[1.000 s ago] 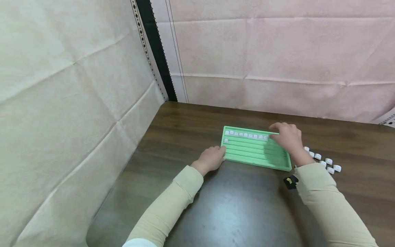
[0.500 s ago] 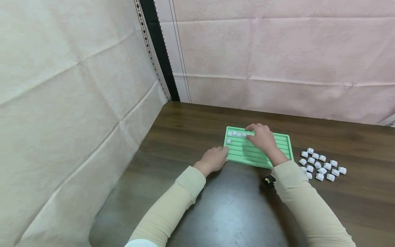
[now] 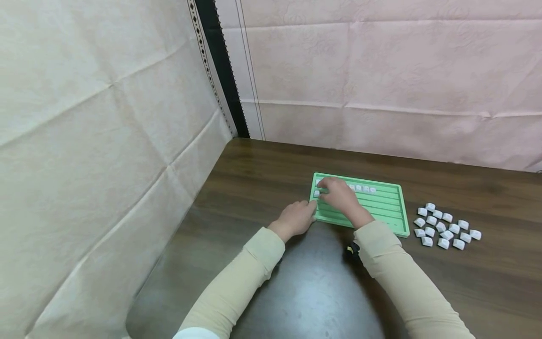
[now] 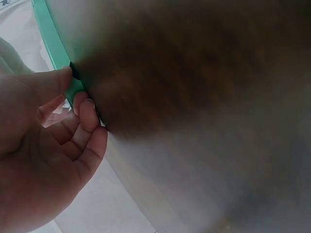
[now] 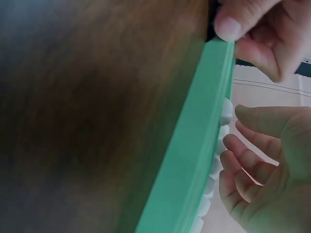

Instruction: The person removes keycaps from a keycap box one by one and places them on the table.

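Note:
A green ridged tray lies on the dark wooden table. My left hand grips its near left corner; in the left wrist view, the thumb and curled fingers pinch the tray's edge. My right hand hovers over the tray's left end, thumb and fingertips apart. A row of small white keycap-like blocks fills much of the top groove, partly hidden behind that hand. One block sits at the left of the second groove. From the right wrist, my thumb tip appears right beside a white block.
Several loose white blocks lie scattered on the table to the right of the tray. A pale cloth wall stands behind the table, and another cloth hangs along the left side.
My right hand has swept left along the tray from its right end to its left end, uncovering the loose blocks and the right side of the row. My left hand keeps its grip.

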Demonstrator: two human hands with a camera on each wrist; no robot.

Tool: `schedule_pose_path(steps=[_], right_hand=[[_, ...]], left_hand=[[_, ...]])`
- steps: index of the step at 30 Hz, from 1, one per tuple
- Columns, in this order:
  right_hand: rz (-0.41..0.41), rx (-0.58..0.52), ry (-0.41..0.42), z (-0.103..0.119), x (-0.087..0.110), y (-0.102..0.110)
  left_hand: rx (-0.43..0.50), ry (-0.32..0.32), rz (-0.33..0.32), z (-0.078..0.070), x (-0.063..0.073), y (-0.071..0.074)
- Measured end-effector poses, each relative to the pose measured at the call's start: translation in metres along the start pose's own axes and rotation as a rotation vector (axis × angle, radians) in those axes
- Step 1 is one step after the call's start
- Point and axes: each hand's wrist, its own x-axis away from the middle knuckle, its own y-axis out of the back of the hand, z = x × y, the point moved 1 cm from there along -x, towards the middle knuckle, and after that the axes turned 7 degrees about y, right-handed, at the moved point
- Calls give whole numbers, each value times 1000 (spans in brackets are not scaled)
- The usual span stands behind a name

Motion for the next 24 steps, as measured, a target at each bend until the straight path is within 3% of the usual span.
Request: schedule_pose_path(steps=[8,24], right_hand=[[58,19,-63,1,1,-13],[20,75,-113,8,-2,-12]], left_hand=[[19,-4,36,-3,4,0],[9,-7,3,-1,1,3]])
